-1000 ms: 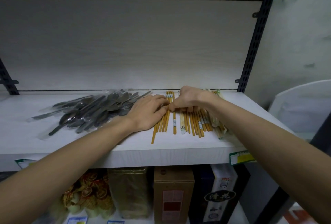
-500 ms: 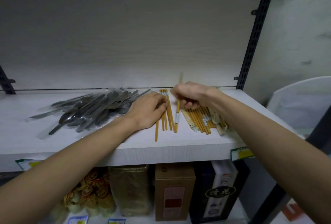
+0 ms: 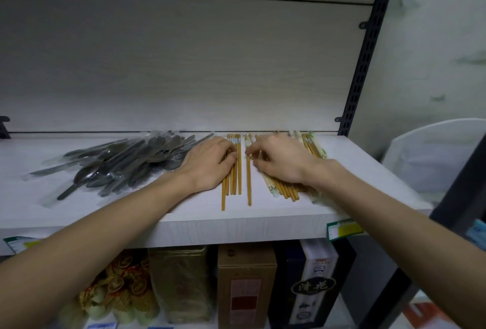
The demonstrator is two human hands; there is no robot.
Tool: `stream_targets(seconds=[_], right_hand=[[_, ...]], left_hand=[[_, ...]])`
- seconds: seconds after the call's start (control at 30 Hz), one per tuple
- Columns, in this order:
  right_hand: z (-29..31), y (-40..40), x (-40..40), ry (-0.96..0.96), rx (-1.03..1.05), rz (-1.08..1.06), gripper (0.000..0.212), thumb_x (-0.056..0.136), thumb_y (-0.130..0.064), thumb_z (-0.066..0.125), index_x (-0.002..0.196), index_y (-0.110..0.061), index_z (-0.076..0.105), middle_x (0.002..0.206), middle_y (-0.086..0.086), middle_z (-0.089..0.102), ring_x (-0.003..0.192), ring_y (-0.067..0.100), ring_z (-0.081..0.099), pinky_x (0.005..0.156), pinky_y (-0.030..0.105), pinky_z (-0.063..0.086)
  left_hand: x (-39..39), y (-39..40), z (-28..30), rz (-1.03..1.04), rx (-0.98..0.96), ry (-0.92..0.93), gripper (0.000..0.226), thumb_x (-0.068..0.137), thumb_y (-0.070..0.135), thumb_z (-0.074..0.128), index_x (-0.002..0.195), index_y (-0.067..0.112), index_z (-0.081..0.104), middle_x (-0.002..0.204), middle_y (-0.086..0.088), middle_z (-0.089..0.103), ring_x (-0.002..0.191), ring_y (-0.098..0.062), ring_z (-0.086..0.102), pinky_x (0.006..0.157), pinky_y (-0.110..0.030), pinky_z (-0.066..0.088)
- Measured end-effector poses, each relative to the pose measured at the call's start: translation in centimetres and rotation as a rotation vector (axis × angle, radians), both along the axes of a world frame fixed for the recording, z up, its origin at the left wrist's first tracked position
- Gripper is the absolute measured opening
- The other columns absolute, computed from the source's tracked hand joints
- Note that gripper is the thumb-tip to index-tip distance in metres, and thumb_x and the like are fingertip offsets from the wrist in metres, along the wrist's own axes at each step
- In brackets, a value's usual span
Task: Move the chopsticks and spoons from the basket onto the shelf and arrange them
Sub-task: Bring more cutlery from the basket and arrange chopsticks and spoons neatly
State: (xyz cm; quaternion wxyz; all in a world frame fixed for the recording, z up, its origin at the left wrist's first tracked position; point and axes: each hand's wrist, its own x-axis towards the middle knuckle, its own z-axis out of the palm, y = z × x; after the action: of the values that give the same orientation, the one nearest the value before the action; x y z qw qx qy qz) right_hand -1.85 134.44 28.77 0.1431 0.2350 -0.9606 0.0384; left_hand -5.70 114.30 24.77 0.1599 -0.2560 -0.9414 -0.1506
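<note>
The likeliest slip here is a chopstick rolling or skidding off the front lip of the shelf (image 3: pixel 79 213), since the neat group of chopsticks (image 3: pixel 234 171) and the single chopstick (image 3: pixel 248 179) lie with their near tips close to that edge and the white laminate looks smooth; a sideways nudge could also cross the sticks again. The left hand (image 3: pixel 207 164) lies with its fingers fairly straight on the neat group, pressing it flat, while the right hand (image 3: pixel 280 161) has its fingers curled at the single stick, seemingly pinching it, and rests over the loose pile (image 3: pixel 286 189), some of it in thin printed sleeves. The sticks are slim, straight, yellow-brown, probably bamboo. To the left, the spoons (image 3: pixel 126 160) sit heaped in crinkly clear wrappers, dull grey metal, likely to slide over one another if bumped. No basket is in view
</note>
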Motion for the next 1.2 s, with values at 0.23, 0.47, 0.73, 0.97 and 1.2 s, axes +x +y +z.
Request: stream_targets(seconds=[0.23,0.47,0.73,0.97,1.2], right_hand=[[-0.3,-1.0,-0.7,-0.056,-0.128,-0.307,0.029,0.082,-0.049,0.067,0.087,-0.020,0.066,0.084,-0.003,0.067,0.083,0.021,0.064,0.071,0.033,0.051],[1.7,-2.7,-1.0,-0.201,0.046,-0.423,0.043,0.087,-0.060,0.060,0.078,-0.018,0.051,0.075,-0.002,0.051,0.080,0.024,0.054,0.070,0.032,0.039],[4.3,4.8,0.0,-0.346,-0.650,-0.372,0.033,0.091,-0.040,0.059,0.072,-0.014,0.066,0.063,0.001,0.056,0.051,0.015,0.049,0.047,0.021,0.038],[1.4,12.3,0.6,-0.225,-0.493,-0.683,0.034,0.085,-0.035,0.061,0.064,-0.008,0.066,0.057,0.005,0.063,0.052,0.021,0.057,0.054,0.027,0.045],[-0.8,13.4,0.5,-0.109,-0.426,-0.661,0.037,0.089,-0.045,0.063,0.102,-0.013,0.074,0.097,0.006,0.075,0.087,0.027,0.069,0.082,0.040,0.058]], left_hand=[[-0.1,0.0,-0.1,-0.045,-0.030,-0.029,0.047,0.102,0.050,0.039,0.133,0.020,0.059,0.132,0.000,0.061,0.121,-0.021,0.055,0.100,-0.042,0.046],[-0.2,0.4,0.1,-0.057,-0.075,-0.089,0.063,0.093,0.063,0.029,0.132,0.023,0.059,0.134,0.001,0.061,0.123,-0.021,0.054,0.102,-0.043,0.044],[-0.7,3.4,-0.1,-0.097,-0.046,-0.126,0.044,0.104,0.051,0.037,0.129,0.022,0.057,0.130,0.001,0.060,0.120,-0.020,0.053,0.097,-0.041,0.045],[-0.3,6.8,0.7,-0.118,-0.067,-0.119,0.049,0.104,0.055,0.033,0.132,0.022,0.056,0.131,0.001,0.058,0.122,-0.021,0.051,0.099,-0.041,0.044],[0.0,9.1,1.8,-0.182,-0.078,-0.114,0.058,0.104,0.058,0.030,0.148,0.023,0.048,0.157,0.002,0.042,0.144,-0.018,0.036,0.116,-0.041,0.031]])
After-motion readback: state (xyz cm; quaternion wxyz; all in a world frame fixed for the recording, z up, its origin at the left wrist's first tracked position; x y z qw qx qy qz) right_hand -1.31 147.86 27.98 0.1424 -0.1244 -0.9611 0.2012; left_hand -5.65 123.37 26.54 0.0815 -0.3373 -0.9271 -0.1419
